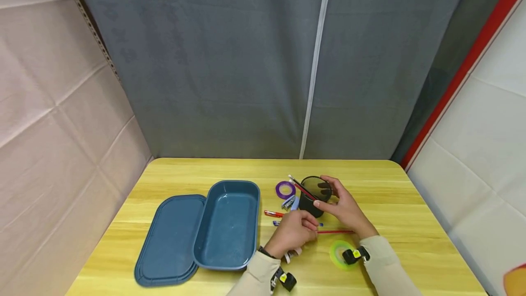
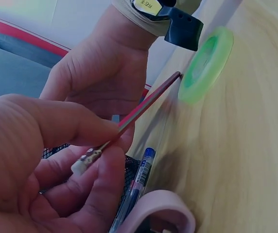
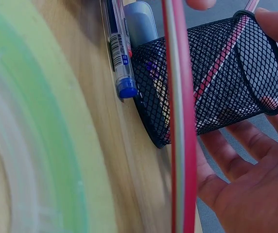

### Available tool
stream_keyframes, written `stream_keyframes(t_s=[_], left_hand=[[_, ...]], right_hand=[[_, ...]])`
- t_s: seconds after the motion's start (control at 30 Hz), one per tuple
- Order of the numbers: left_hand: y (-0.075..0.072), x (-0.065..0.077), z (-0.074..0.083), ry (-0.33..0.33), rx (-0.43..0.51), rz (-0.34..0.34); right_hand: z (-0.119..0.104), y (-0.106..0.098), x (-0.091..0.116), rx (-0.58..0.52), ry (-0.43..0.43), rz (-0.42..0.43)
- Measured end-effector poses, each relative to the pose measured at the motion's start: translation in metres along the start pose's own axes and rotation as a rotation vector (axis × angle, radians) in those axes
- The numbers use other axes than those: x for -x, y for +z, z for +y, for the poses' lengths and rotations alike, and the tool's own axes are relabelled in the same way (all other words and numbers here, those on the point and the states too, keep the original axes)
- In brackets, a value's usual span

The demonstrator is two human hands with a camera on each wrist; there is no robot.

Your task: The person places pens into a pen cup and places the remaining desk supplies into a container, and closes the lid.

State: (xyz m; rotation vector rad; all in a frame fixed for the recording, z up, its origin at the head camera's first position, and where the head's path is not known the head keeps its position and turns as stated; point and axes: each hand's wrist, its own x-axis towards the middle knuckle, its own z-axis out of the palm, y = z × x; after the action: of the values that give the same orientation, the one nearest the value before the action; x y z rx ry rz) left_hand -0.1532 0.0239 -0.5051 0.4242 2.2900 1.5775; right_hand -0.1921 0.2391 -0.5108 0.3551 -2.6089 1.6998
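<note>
My left hand (image 1: 292,232) pinches a red striped pencil (image 2: 141,108) between thumb and fingers, close to its white eraser end. The pencil points to the right, low over the table. My right hand (image 1: 347,207) holds a black mesh pen cup (image 3: 212,73), thumb on one side near the rim and fingers round the other. Inside the cup a red pencil (image 3: 221,63) leans, and in the head view a dark pencil (image 1: 302,187) sticks out toward the left. A blue-capped pen (image 2: 141,172) lies by the cup's base, partly behind my left hand in the head view.
An open blue box (image 1: 228,232) stands left, its lid (image 1: 170,241) beside it. Purple tape (image 1: 285,189), a light-blue stapler (image 1: 290,203) and a red pen (image 1: 273,214) lie near the cup. Green tape (image 1: 339,254) lies under my right wrist; a pale pink curved object (image 2: 161,208) is by my left hand.
</note>
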Motion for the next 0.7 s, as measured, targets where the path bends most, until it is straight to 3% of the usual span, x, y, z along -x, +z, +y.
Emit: stream_keyframes(t_s=[0.3,0.4,0.6,0.7], left_hand=[[0.0025,0.0022,-0.0025,0.04,0.087,0.12],[0.0042,0.0024,-0.003,0.054,0.189,0.163],[0.0075,0.0032,-0.0032,0.05,0.487,0.212],[0.0079,0.0039,-0.0026,0.04,0.568,0.242]], right_hand=[[-0.0012,-0.0003,-0.0018,0.003,0.028,0.004],[-0.0015,-0.0007,-0.0019,0.006,0.018,0.005],[-0.003,-0.0004,-0.001,-0.008,0.019,0.001],[-0.0043,-0.0003,-0.0007,-0.007,0.02,-0.005]])
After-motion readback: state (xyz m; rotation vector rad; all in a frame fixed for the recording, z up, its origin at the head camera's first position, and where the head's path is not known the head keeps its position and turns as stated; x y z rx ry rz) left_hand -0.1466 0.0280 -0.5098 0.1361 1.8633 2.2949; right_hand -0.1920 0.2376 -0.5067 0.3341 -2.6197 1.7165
